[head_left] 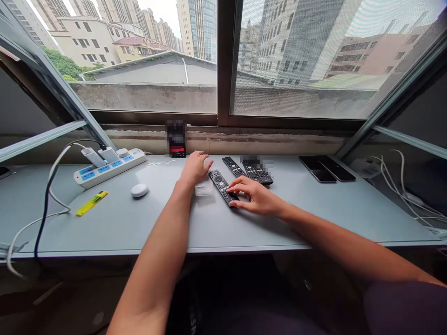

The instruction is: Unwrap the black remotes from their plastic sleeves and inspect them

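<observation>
The black remote (220, 184) lies flat mid-bench (139, 223). It looks light, rigid and smooth, best pinched across its long edges. The right hand (253, 195), fingers spread, presses its near end. The left hand (194, 168), loosely open and empty, rests at its 10 o'clock. More remotes (249, 170) lie at 2 o'clock.

Grey bench (139, 228) stands directly beneath a wide window (153, 46). A dark central mullion (225, 60) divides two panes; the right pane carries a mesh screen (314, 56). The sill (265, 137) behind the bench is stained. Lighting is daylight only. A concrete parapet (146, 97) and high-rise blocks (197, 23) stand outside.
</observation>
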A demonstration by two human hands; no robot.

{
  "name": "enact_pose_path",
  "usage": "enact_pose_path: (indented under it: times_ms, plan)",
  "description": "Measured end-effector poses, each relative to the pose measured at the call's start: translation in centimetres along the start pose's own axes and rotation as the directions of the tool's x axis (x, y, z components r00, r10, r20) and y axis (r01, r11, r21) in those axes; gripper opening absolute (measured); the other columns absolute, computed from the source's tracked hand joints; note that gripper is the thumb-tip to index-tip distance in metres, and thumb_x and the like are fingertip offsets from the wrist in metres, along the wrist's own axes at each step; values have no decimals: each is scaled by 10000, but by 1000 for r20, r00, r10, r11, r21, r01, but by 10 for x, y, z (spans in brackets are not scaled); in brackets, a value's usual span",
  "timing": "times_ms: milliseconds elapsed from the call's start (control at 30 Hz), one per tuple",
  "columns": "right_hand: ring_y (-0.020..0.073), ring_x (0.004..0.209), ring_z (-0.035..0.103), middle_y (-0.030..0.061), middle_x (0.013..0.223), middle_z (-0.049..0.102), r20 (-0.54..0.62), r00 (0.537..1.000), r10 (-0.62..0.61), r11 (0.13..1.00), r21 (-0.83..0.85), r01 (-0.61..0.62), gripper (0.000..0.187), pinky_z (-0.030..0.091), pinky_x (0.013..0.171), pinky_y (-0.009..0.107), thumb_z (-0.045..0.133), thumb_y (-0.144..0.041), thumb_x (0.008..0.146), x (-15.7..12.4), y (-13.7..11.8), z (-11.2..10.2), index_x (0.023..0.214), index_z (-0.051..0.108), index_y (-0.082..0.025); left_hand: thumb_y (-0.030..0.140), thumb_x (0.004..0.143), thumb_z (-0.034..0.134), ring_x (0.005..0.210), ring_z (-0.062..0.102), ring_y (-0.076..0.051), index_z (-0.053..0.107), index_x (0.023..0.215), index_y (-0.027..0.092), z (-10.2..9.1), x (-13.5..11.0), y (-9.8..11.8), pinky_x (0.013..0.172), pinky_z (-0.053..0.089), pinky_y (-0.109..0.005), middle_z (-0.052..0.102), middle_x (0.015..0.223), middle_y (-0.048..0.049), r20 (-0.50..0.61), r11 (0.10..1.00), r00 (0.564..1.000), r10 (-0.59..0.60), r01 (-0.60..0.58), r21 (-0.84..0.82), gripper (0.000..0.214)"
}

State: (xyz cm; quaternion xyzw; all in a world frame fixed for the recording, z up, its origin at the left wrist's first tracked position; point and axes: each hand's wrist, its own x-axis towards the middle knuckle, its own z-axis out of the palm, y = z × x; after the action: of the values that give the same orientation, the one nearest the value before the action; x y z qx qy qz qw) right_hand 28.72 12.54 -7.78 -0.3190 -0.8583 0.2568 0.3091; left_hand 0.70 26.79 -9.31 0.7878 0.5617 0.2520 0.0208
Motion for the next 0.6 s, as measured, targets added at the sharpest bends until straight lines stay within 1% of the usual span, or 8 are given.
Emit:
enact_pose_path:
  times_ms: [100, 200, 267, 333, 367, 467, 533, 600]
  plan:
    - [316, 1144, 705, 140, 1247, 734, -57, 998, -28, 994, -106, 21, 370, 615, 1051, 516, 746, -449, 1054, 1, 0, 5, 1354, 832, -249, 407, 1099, 592, 1494, 525, -368, 816, 1363, 200, -13, -1, 18, 1314, 407, -520, 677, 1515, -158, -59, 997, 995, 78, -77, 18, 403]
    - [344, 1154, 671, 146, 1206, 756, -85, 995, -52, 975, -220, 32, 358, 578, 1104, 579, 702, -449, 1079, 2, -1, 9, 1342, 837, -247, 439, 1086, 625, 1296, 639, -364, 877, 1225, 240, -32, -4, 40, 1143, 526, -490, 769, 1276, -137, -66, 996, 994, 93, -92, 9, 350]
    - [371, 1230, 642, 157, 1265, 765, -117, 991, -62, 955, -294, 25, 355, 531, 1167, 621, 682, -439, 1089, 3, 0, 9, 1344, 834, -244, 505, 1088, 615, 1014, 707, -318, 906, 1087, 234, -43, -7, 51, 935, 562, -437, 793, 1005, -120, 42, 996, 995, 87, -85, -37, 397]
    - [418, 1400, 573, 171, 1395, 747, -167, 985, -46, 933, -358, -17, 372, 450, 1247, 672, 673, -429, 1089, 3, 5, 7, 1373, 820, -237, 583, 1060, 637, 787, 675, -258, 913, 1004, 237, -50, -10, 58, 775, 519, -389, 758, 794, -82, 170, 989, 978, 119, -102, -108, 446]
    - [444, 1490, 514, 174, 1463, 727, -189, 982, -26, 922, -383, -50, 389, 403, 1278, 700, 675, -430, 1085, 3, 8, 6, 1395, 809, -236, 609, 1029, 672, 721, 650, -234, 914, 988, 242, -52, -12, 60, 727, 490, -371, 745, 737, -63, 220, 984, 965, 143, -114, -141, 441]
    - [494, 1627, 378, 169, 1568, 682, -210, 976, 57, 893, -426, -143, 439, 298, 1316, 765, 694, -454, 1067, 2, 16, 4, 1446, 784, -251, 616, 927, 782, 656, 621, -201, 913, 993, 246, -51, -15, 60, 659, 438, -341, 752, 701, -38, 310, 973, 933, 184, -128, -191, 397]
    - [501, 1621, 388, 164, 1563, 686, -201, 976, 82, 883, -439, -165, 444, 278, 1320, 772, 696, -464, 1063, 1, 20, 4, 1448, 787, -262, 618, 904, 801, 649, 624, -202, 914, 1024, 240, -49, -15, 58, 644, 427, -336, 759, 695, -37, 345, 975, 922, 176, -115, -191, 413]
    - [496, 1586, 428, 164, 1540, 695, -186, 979, 79, 878, -452, -157, 440, 296, 1315, 758, 682, -478, 1070, 0, 20, 5, 1436, 798, -263, 613, 912, 797, 658, 636, -207, 916, 1080, 237, -47, -15, 57, 650, 433, -336, 768, 703, -39, 353, 976, 920, 170, -108, -190, 428]
